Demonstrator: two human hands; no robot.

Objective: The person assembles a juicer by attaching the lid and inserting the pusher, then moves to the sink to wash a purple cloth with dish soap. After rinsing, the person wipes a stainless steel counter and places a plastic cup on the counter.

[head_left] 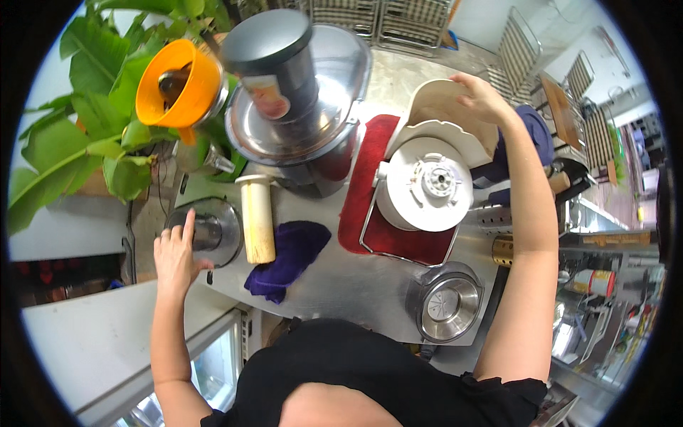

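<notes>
Folded checked chairs [345, 18] stood beyond the steel worktop [341, 288], where a red mat [359, 213] lay under a white machine base [402, 203]. The cream container [480, 132] was at the mat's far right, its broad mouth running roughly side to side. The right hand [484, 99] was much the nearer, its fingers and thumb closed on the container's rim. Well left of the mat, the left hand [176, 260] was open, fingers spread over a clear lid [226, 229]; whether the fingertips touched it could not be told. Between lid and mat lay a cream cylinder [257, 213], its long axis pointing away from the person. The machine base hid much of the mat, and the container's bottom was out of sight.
</notes>
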